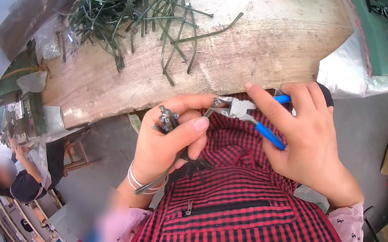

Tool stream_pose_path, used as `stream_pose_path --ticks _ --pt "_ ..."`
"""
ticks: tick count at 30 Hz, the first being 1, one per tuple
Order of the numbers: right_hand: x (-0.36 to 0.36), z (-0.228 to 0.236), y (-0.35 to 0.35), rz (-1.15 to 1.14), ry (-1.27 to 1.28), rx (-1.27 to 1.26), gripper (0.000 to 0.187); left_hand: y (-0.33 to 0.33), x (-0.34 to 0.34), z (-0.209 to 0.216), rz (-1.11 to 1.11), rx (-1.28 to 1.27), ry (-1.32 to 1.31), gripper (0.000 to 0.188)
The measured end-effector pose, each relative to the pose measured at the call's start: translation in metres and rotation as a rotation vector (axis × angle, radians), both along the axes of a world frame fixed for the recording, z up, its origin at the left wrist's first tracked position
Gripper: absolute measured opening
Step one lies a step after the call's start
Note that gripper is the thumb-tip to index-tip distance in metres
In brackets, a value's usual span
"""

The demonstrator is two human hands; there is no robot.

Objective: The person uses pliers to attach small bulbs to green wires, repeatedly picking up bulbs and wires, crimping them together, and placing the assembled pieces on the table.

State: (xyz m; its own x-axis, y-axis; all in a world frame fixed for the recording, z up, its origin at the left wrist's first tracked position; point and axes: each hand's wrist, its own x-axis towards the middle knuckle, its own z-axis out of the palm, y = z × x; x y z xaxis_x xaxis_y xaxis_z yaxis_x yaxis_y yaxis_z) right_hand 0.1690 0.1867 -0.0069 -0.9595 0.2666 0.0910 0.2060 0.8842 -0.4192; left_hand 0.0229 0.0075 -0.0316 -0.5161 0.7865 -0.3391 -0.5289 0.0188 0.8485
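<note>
1. 2 hands work close together over the person's lap, at the near edge of the wooden table [271,36].
2. Right hand [305,135] has its grip closed around the blue handles of a pair of pliers [249,116], with the forefinger stretched along the top; the metal nose points toward the left hand.
3. Left hand [170,137] has its grip closed too: thumb and forefinger pinch a thin dark strip [173,166] that runs down past the wrist, and a small metal fitting [167,118] sits on the knuckle side of that grip.
4. Pliers' tip meets the strip just above the left thumb; whether it bites the strip or only touches it I cannot tell.
5. Step in hand, as I judge it: working the strip's end with the pliers beside the fitting.
6. Next move calls for a steady left pinch and a small, controlled squeeze of the right grip, keeping the nose clear of the thumb.
7. Far beyond both grips, a heap of dark green strips [142,3] lies on the table.
</note>
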Motion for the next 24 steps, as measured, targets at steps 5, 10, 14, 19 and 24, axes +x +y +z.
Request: stream_pose_path --ticks 5,10,14,19,24 --pt "0.005 0.002 0.011 0.067 0.014 0.278 0.059 0.005 -0.012 0.018 -0.114 -0.056 -0.18 0.03" --pt "0.002 -0.001 0.048 0.368 0.227 0.404 0.05 0.01 -0.025 0.024 -0.424 -0.247 -0.109 0.033" --pt "0.0 -0.009 0.056 0.429 0.336 0.486 0.047 0.013 -0.031 0.022 -0.52 -0.281 -0.138 0.03" --pt "0.002 -0.006 0.052 0.44 0.289 0.513 0.051 0.015 -0.024 0.027 -0.523 -0.36 -0.004 0.028" --pt "0.01 -0.017 0.052 0.436 0.282 0.267 0.056 0.002 -0.024 0.016 -0.515 -0.186 -0.181 0.026"
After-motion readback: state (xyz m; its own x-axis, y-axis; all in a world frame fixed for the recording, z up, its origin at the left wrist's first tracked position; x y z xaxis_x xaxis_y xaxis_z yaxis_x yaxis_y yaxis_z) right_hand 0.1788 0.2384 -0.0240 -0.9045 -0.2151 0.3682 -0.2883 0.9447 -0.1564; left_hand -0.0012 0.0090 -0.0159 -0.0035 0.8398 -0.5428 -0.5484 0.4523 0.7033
